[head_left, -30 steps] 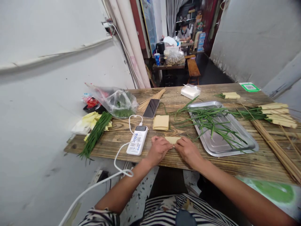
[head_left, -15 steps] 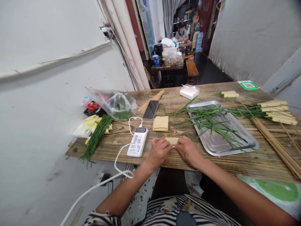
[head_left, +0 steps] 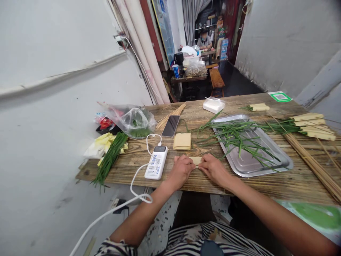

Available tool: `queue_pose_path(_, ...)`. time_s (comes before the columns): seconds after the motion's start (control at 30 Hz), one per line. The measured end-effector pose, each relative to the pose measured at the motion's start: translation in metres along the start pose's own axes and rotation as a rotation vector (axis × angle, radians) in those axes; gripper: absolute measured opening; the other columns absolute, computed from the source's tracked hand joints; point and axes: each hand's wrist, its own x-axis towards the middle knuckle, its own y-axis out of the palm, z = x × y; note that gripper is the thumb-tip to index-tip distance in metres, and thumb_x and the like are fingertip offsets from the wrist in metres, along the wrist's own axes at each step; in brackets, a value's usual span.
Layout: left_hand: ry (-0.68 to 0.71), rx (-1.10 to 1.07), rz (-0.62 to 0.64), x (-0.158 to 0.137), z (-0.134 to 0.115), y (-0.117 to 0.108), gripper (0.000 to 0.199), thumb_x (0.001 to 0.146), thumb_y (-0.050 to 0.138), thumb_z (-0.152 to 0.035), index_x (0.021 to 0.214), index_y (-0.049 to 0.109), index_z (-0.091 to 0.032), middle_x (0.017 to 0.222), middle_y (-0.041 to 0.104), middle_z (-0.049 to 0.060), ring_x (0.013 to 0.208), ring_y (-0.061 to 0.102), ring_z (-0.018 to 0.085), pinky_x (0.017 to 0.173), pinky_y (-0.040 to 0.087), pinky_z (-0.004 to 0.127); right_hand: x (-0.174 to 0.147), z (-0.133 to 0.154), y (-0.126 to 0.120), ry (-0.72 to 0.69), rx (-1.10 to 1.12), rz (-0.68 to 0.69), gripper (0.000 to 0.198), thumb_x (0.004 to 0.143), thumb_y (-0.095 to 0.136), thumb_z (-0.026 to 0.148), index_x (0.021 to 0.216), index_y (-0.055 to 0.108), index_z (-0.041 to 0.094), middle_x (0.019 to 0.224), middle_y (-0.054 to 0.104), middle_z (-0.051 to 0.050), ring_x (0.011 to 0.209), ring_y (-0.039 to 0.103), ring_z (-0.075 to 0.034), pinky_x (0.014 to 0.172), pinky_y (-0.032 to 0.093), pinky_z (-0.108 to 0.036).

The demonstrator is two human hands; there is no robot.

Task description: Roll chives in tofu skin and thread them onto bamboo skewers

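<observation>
Both hands pinch a pale yellow tofu sheet (head_left: 196, 160) low over the front of the wooden table. My left hand (head_left: 183, 168) is closed on its left end, and my right hand (head_left: 212, 167) on its right end. The sheet's near edge looks partly rolled between my fingertips; whatever may be inside is hidden. Just beyond lies a small stack of square tofu sheets (head_left: 182, 141). To the right, green chives (head_left: 243, 137) sprawl across a metal tray (head_left: 236, 167).
A power bank (head_left: 156, 163) with a white cable and a phone (head_left: 171, 125) lie left of the stack. A chive bundle (head_left: 109, 158) overhangs the left edge. Finished-looking rolls (head_left: 311, 122) and bamboo skewers (head_left: 310, 165) lie at right. A person (head_left: 204, 41) sits in the background.
My left hand has shifted slightly to the right along the sheet, and less of the sheet shows between the hands. The camera view has moved a little.
</observation>
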Motion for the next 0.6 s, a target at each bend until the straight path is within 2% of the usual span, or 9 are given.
queue_pose_path(0.13, -0.036, -0.031, 0.003, 0.002, -0.001, -0.001, 0.024, 0.091, 0.054, -0.025, 0.075, 0.072, -0.023, 0.076, 0.065, 0.002, 0.079, 0.049, 0.017, 0.071, 0.028, 0.034, -0.001, 0.005, -0.003, 0.05, -0.05, 0.041, 0.029, 0.093, 0.047, 0.021, 0.069, 0.062, 0.017, 0.072, 0.05, -0.001, 0.069, 0.044, -0.014, 0.059, 0.032, -0.025)
queue_pose_path(0.3, -0.045, -0.083, 0.035, 0.007, 0.002, -0.005, 0.027, 0.091, 0.054, -0.029, 0.073, 0.073, -0.022, 0.074, 0.066, 0.003, 0.078, 0.051, 0.017, 0.071, 0.03, 0.034, 0.0, 0.003, -0.005, -0.053, -0.076, 0.069, 0.024, 0.094, 0.047, 0.02, 0.078, 0.065, 0.017, 0.076, 0.056, -0.003, 0.075, 0.047, -0.015, 0.064, 0.035, -0.026)
queue_pose_path(0.4, -0.048, -0.166, 0.066, 0.009, 0.006, -0.006, 0.028, 0.092, 0.053, -0.033, 0.077, 0.074, -0.023, 0.073, 0.068, 0.003, 0.077, 0.053, 0.016, 0.074, 0.033, 0.035, 0.003, 0.001, -0.005, -0.051, -0.123, 0.111, 0.026, 0.093, 0.048, 0.02, 0.072, 0.064, 0.017, 0.075, 0.056, -0.003, 0.072, 0.046, -0.015, 0.062, 0.034, -0.026)
queue_pose_path(0.5, -0.074, -0.244, 0.056, 0.009, 0.011, -0.005, 0.021, 0.09, 0.056, -0.034, 0.084, 0.074, -0.024, 0.077, 0.071, 0.001, 0.077, 0.056, 0.016, 0.076, 0.035, 0.034, 0.007, -0.002, -0.005, -0.04, -0.076, 0.132, 0.026, 0.091, 0.05, 0.018, 0.069, 0.064, 0.018, 0.076, 0.058, -0.004, 0.074, 0.049, -0.015, 0.063, 0.037, -0.026)
queue_pose_path(0.6, -0.078, -0.206, 0.015, 0.006, 0.012, -0.004, 0.019, 0.089, 0.058, -0.035, 0.085, 0.073, -0.023, 0.079, 0.072, 0.001, 0.077, 0.057, 0.015, 0.074, 0.035, 0.034, 0.012, -0.007, -0.008, -0.052, 0.031, 0.151, 0.022, 0.088, 0.053, 0.014, 0.071, 0.067, 0.017, 0.077, 0.06, -0.004, 0.076, 0.053, -0.015, 0.065, 0.039, -0.024)
